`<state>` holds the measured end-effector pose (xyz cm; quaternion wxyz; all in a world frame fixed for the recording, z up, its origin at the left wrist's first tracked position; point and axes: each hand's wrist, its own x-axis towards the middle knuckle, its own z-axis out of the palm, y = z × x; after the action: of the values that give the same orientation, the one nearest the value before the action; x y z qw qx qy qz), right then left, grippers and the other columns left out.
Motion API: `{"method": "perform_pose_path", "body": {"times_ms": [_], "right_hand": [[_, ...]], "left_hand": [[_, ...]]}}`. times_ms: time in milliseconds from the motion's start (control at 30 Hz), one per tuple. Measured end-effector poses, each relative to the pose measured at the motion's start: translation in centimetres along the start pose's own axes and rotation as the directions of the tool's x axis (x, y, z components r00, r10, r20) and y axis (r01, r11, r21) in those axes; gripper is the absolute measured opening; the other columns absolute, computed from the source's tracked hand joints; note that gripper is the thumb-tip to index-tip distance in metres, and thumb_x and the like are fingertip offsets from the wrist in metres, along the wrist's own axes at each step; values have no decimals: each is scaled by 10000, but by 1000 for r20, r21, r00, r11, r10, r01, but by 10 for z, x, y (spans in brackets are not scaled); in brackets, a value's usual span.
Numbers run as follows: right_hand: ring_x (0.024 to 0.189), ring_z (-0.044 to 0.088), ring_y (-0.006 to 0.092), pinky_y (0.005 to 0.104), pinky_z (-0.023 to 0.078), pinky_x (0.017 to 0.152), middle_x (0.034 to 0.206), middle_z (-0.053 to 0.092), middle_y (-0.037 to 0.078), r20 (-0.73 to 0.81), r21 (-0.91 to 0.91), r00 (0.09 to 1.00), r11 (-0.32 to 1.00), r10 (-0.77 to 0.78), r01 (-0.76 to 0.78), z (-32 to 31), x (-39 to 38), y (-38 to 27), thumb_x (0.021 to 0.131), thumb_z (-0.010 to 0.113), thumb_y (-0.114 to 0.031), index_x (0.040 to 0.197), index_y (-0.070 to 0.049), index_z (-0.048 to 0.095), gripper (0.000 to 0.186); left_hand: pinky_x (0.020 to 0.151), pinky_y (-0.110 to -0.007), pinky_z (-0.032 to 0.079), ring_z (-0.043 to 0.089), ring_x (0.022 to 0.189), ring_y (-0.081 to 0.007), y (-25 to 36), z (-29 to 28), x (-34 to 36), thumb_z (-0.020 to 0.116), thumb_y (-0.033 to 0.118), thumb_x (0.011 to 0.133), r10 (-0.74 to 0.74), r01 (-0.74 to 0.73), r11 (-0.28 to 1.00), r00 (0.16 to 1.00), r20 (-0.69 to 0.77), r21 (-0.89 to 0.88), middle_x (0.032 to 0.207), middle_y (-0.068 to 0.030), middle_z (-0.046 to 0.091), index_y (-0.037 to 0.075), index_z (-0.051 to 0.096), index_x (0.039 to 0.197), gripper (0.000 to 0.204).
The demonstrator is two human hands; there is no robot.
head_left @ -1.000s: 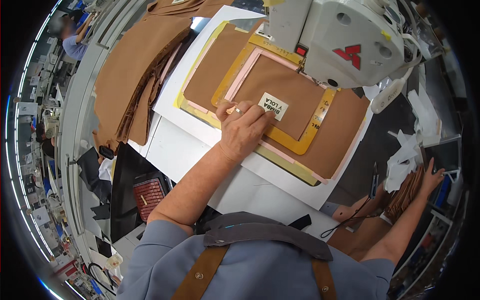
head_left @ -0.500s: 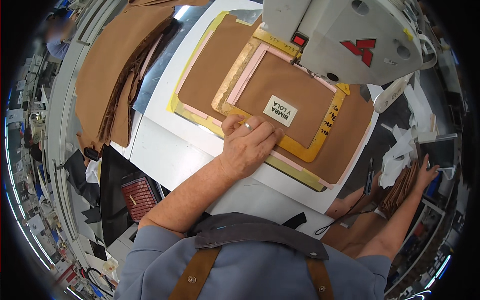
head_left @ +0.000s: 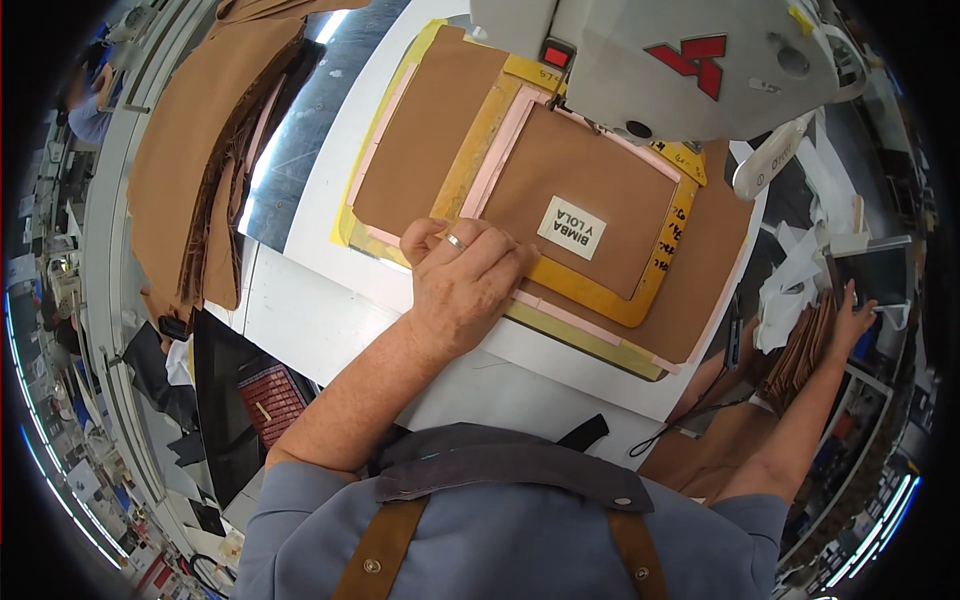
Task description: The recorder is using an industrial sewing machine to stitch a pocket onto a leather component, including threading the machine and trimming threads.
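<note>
Pressing my left hand (head_left: 465, 280) flat, fingers spread, on the yellow frame (head_left: 590, 290) that clamps the brown fabric piece (head_left: 590, 200) under the sewing machine (head_left: 670, 55). My right hand (head_left: 850, 315) reaches open-fingered onto a brown stack (head_left: 800, 355) off to the side. Looks loaded and lined up to me; I can't see any stitching yet. More fabric (head_left: 190, 150) waits far left.

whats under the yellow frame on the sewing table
Under the yellow frame lies tan fabric bearing a small white label, with pink strips along the edges. The left hand covers the frame's near corner, and the sewing machine head hides its far edge.
</note>
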<state>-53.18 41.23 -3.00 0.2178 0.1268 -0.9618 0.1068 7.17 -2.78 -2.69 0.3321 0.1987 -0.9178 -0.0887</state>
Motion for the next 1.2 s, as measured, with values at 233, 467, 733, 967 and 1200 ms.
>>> {"method": "perform_pose_path", "body": {"times_ms": [233, 467, 733, 967, 1200], "right_hand": [[1499, 130, 458, 464, 164, 1217, 1583, 160, 359, -4, -15, 999, 999, 49, -49, -2, -6, -14, 841, 571, -748, 1530, 90, 234, 1136], [1503, 127, 452, 467, 174, 1215, 1582, 154, 362, 0, 5, 999, 999, 41, -41, -6, -10, -20, 830, 579, -756, 1539, 67, 234, 1140], [1505, 133, 444, 473, 186, 1214, 1572, 195, 359, -50, 104, 996, 992, 74, -68, -16, -17, -30, 824, 631, -715, 1529, 62, 272, 1110], [1476, 237, 413, 477, 249, 1187, 1549, 294, 307, -244, 116, 970, 992, -23, 52, -44, -35, -78, 864, 677, -594, 1471, 44, 392, 925], [1318, 479, 256, 405, 375, 1097, 1385, 543, 134, -266, 352, 905, 841, -332, 411, -95, -99, -213, 965, 671, -248, 1344, -96, 600, 415]], "left_hand": [[912, -383, 283, 552, 755, -107, -1, -2, 4, 824, 142, 718, -38, 38, 999, 999, -7, 0, 760, 67, 592, 191, 759, 840, 147], [914, -389, 280, 556, 752, -129, -9, -6, 4, 835, 92, 674, -61, 61, 998, 998, 17, 4, 745, 50, 564, 179, 758, 865, 224], [900, -413, 285, 561, 785, -152, -20, -6, 3, 823, 130, 757, -158, 157, 987, 986, 47, 36, 773, 24, 571, 132, 736, 818, 106], [943, -423, 266, 583, 843, -153, -33, -6, 8, 809, 117, 784, -244, 244, 969, 970, 6, 33, 810, 16, 611, 113, 733, 831, 89], [861, -319, 358, 572, 761, -149, -47, -3, 17, 786, 132, 828, -350, 351, 936, 935, -48, 22, 800, -4, 613, 83, 710, 838, 91]]}}
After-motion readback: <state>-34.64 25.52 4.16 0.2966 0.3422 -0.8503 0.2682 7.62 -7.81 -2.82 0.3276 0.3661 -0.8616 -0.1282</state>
